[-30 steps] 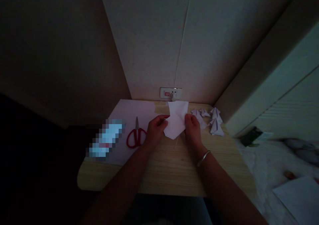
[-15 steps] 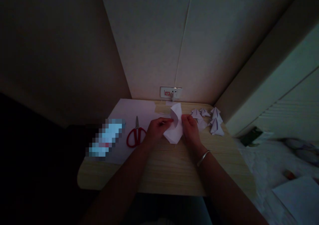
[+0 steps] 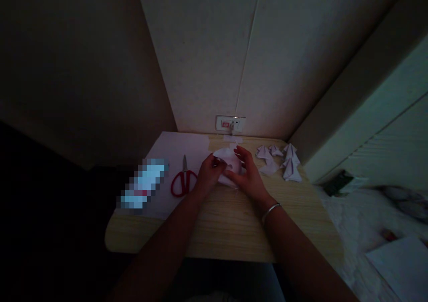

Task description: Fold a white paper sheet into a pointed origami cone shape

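Note:
A white piece of paper [image 3: 235,162], curled over on itself, is between my two hands above the front middle of the small table. My left hand [image 3: 209,173] pinches its left side between thumb and fingers. With its thumb against the near part and its fingers curved round the right edge, my right hand [image 3: 249,173] also holds the paper. Left of my left hand lie red-handled scissors [image 3: 183,182], blades pointing away, on a large white sheet [image 3: 167,153]. Several folded white paper pieces [image 3: 291,170] stand to the right of my right hand.
A blurred-out, lit phone-like thing [image 3: 143,184] lies at the left of the wooden table [image 3: 230,230]. Paper scraps [image 3: 233,139] lie near the back edge. A wall socket [image 3: 230,124] with a plug is behind. At right, a bed [image 3: 354,230] bears a paper sheet.
The paper has gone from standing upright to curled over lower down. My right hand has shifted left, its fingers opening out round the paper; my left hand remains on its left side.

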The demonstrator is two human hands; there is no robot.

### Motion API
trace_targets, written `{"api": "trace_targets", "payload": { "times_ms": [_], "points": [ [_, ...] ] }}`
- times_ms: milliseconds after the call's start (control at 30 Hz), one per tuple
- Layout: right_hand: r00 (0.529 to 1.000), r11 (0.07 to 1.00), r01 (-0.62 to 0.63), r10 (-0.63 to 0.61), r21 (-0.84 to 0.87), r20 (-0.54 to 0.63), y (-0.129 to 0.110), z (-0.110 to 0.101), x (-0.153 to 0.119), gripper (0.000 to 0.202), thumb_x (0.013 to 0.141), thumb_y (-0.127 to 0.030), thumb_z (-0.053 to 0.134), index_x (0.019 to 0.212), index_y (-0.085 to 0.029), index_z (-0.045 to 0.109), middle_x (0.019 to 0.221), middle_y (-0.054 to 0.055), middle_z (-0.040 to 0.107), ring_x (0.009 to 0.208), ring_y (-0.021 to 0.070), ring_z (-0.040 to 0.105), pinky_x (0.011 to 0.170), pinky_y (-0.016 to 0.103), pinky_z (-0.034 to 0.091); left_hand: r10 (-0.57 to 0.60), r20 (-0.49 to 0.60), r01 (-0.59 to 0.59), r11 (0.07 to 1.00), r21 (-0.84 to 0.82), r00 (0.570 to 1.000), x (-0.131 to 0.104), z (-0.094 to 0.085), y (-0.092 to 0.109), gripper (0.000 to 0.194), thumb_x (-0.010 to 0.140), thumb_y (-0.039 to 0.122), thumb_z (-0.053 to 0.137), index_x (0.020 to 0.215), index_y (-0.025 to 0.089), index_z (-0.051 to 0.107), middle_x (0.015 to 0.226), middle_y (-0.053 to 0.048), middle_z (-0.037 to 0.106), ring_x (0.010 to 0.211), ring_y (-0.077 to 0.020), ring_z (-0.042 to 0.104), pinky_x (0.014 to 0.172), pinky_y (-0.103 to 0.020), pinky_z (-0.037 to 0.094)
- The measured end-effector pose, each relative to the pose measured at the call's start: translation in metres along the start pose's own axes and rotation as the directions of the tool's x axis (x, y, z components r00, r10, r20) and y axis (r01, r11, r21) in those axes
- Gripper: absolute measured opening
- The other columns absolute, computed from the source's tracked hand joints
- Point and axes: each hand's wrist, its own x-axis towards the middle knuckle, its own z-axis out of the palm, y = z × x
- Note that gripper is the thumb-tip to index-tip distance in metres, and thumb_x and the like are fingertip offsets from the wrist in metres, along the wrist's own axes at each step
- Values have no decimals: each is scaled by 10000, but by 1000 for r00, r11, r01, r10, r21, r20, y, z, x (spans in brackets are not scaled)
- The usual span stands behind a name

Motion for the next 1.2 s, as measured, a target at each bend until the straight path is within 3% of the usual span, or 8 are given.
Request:
{"api": "trace_targets", "payload": {
  "times_ms": [133, 267, 400, 500, 700, 900, 1000, 1200],
  "points": [
    [997, 995, -67, 69, 70, -31, -1, 1, 0, 601, 727, -383, 700, 1240, -293, 401, 1219, 76, 525, 1024, 206, 553, 848, 376, 483, 3, 10, -2, 996, -84, 1000, 0, 1, -2, 130, 650, 185, 639, 772, 167, 596, 729, 12, 618, 689, -125, 566, 648, -229, 421],
    [982, 935, -184, 184, 304, 29, 3, 0, 3, 534, 709, -392, 701, 1184, -310, 471, 1046, 22, 605, 859, 180, 598, 718, 325, 507, -61, 68, 77, 964, -254, 996, -2, 2, 1, 219, 644, 197, 665, 845, 175, 580, 771, 4, 645, 684, -130, 591, 645, -243, 442],
    [952, 880, -286, 305, 380, 10, 10, -1, 5, 261, 716, -408, 679, 910, -249, 605, 765, -25, 633, 611, 137, 562, 542, 263, 445, -144, 100, 170, 918, -358, 985, -4, 3, 4, 317, 613, 219, 704, 902, 174, 582, 764, 1, 659, 619, -120, 588, 598, -239, 442],
    [930, 872, -329, 367, 362, -38, 15, -2, 5, 222, 698, -410, 683, 768, -215, 602, 628, -42, 595, 513, 116, 502, 478, 242, 384, -143, 115, 177, 906, -385, 983, -3, 3, 4, 342, 596, 208, 719, 913, 154, 601, 797, -19, 672, 645, -117, 596, 624, -240, 450],
    [912, 838, -380, 409, 391, 11, 13, -2, 6, 270, 657, -423, 703, 764, -205, 584, 630, -33, 601, 499, 114, 498, 465, 231, 372, -106, 142, 151, 919, -364, 984, -2, 3, 1, 243, 561, 124, 669, 802, 133, 631, 753, -8, 657, 674, -121, 589, 669, -245, 444],
    [923, 825, -379, 370, 419, 107, 8, -2, 5, 274, 638, -351, 726, 841, -224, 592, 681, -35, 635, 528, 121, 532, 514, 244, 406, -129, -15, 115, 929, -351, 992, -2, 2, 3, 361, 551, 161, 692, 900, 169, 601, 794, 4, 665, 679, -131, 597, 654, -257, 459],
    [923, 839, -384, 353, 385, 153, 7, -1, 4, 269, 652, -315, 709, 874, -222, 591, 707, -25, 646, 561, 129, 548, 543, 254, 421, -133, -41, 108, 916, -387, 990, -4, 2, 6, 390, 562, 202, 707, 924, 191, 564, 763, 20, 661, 640, -128, 600, 600, -242, 455],
    [953, 934, -303, 297, 188, 62, 11, 0, 2, 248, 615, -195, 674, 844, -233, 584, 667, -40, 599, 584, 136, 526, 504, 226, 390, -133, 47, 140, 950, -277, 990, -4, 4, 6, 268, 563, 280, 735, 735, 158, 570, 668, 16, 633, 603, -125, 581, 577, -233, 436]
  ]
}}
